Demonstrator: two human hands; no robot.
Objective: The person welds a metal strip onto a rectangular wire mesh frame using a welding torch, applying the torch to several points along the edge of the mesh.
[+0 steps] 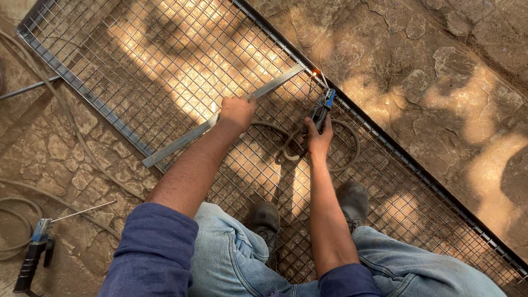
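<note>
Our right hand (318, 137) has its grip pressed tight around the dark handle of a welding holder (320, 111). Its thin rod (320, 80) points up toward one o'clock. A small orange glow (315, 72) shines at the tip, right where the rod meets the dark frame edge (385, 144) of the wire mesh panel (165, 60).

Our left hand (235, 113) has its grip closed around a long flat metal bar (220, 117). We hold the bar across the mesh. One end lies near the glow at one o'clock, and the other end points down toward eight o'clock.

A thick cable (344, 159) loops on the mesh just under our right hand. Our two dark shoes (266, 221) stand on the mesh at six o'clock. A second holder (33, 256) with a rod lies on the stone ground (440, 71) at eight o'clock, well apart from us.

We think a few things could go wrong. Our hands are bare and near the hot glow, so sparks could burn them. If the left hand slips, the bar could slide away from its spot. The cable loop could catch a shoe and tug the holder.
</note>
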